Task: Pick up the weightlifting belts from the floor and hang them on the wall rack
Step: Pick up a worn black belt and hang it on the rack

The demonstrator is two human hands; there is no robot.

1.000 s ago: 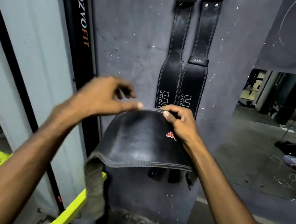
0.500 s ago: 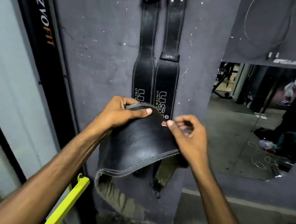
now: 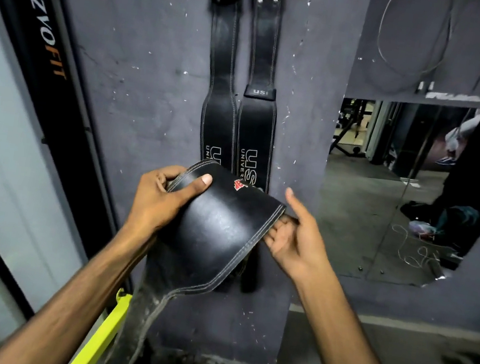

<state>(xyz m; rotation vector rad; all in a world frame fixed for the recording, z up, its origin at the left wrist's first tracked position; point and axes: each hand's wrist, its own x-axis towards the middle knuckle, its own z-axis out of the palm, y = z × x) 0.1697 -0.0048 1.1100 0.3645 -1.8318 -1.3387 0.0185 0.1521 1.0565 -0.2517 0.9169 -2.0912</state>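
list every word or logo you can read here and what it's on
"PROZVOFIT": down the black upright panel on the left, "FIT" in orange.
"usi": on the keeper loop of the right hanging belt.
"USI" beside "UNIVER", cut off by the held belt: on the right hanging belt's wide part.
"usi": on the top tab of the left hanging belt. The print lower down is mostly hidden.
Red logo on the held belt: too blurred to read.

The right hand (image 3: 293, 236) let go of its pinch on the top edge of the belt (image 3: 215, 234) and opened, palm up, with its fingers at the belt's right edge. The left hand (image 3: 158, 197), which had only touched the edge with its thumb, closed round the upper left edge, thumb on top. The belt's wide part swung round and slanted down to the left.
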